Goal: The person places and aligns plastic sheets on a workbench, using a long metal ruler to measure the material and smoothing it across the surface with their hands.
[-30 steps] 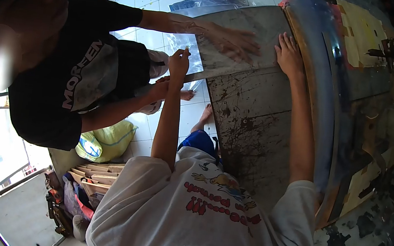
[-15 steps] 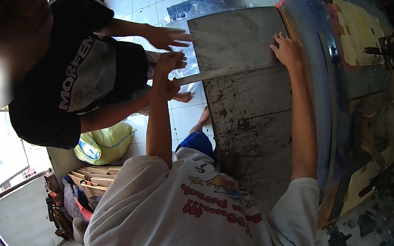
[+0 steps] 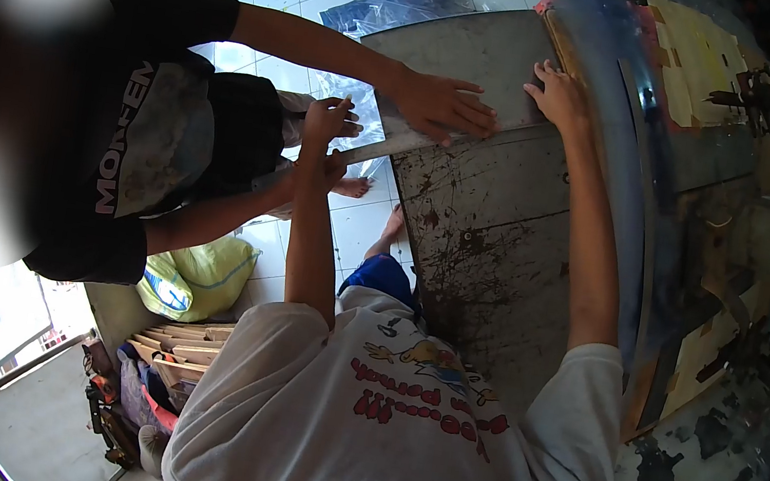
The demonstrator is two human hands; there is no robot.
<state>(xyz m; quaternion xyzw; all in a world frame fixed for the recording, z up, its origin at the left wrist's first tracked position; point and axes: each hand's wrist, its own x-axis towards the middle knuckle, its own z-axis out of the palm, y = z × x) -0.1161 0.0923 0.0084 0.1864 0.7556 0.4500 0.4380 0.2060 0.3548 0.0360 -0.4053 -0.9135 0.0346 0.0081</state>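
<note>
The grey sheet (image 3: 475,52) lies flat on the far part of the worktop (image 3: 491,255), beyond the scratched near part; its long axis goes left to right, w/ the right end a bit farther from the wearer. Along its near edge runs a flat strip (image 3: 376,149), the same dir. approx., long axis rising slightly toward the right; its left end points out past the worktop edge, to the co-worker (image 3: 158,140).

The wearer's right hand (image 3: 562,98) is w/ fingers apart, at the right end of the sheet, just beside the wooden edge (image 3: 558,43). The left hand (image 3: 328,119) is raised near the strip's left end, fingers loosely bent & a little apart, w/ nothing visible in it.

The co-worker's near hand (image 3: 334,170) is closed around the strip's left end, partly hidden behind the wearer's L forearm. The co-worker's far hand (image 3: 443,106) is stretched palm down over the sheet, fingers pointing right, close to the strip; whether it touches, one cannot tell.

Count: 1 sheet, 1 strip, 4 hands (2 per pers.), 1 yellow bag (image 3: 203,276) on the floor, 1 blue piece (image 3: 389,5) w/ clear plastic beyond the worktop, & several boards (image 3: 183,350), qty unclear, stacked behind the bag.
</note>
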